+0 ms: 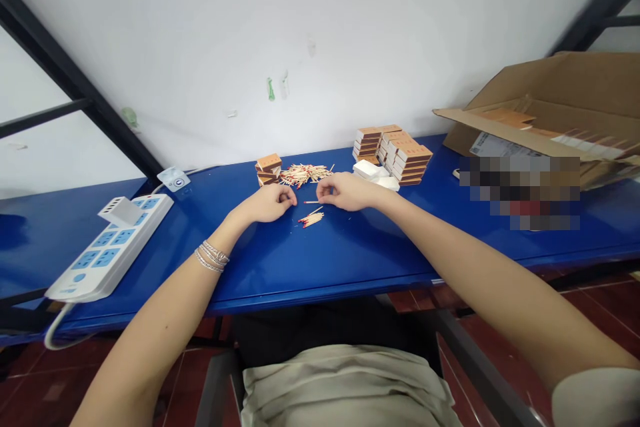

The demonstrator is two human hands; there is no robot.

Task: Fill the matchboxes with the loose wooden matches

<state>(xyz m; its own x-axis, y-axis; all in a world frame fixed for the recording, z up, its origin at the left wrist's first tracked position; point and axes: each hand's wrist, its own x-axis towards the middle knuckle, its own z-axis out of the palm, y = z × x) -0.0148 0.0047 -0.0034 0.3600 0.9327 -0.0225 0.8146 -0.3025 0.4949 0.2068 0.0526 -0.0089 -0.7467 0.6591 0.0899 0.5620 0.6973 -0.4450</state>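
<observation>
The left hand [267, 203] rests on the blue table [320, 260], its fingers [287, 197] curled in toward the thumb. The right hand [347, 191] sits just to its right, with fingers [323, 192] bunched the same way. Whether either hand pinches anything is hard to tell from this view. Between them, a single matchstick [313, 201] lies with its long axis running left to right, red head at the left end. Nearer, a small bunch of matchsticks [313, 219] lies slanted, heads pointing left. Farther, a loose heap of matchsticks [305, 175] lies beside a short stack of matchboxes [269, 170].
</observation>
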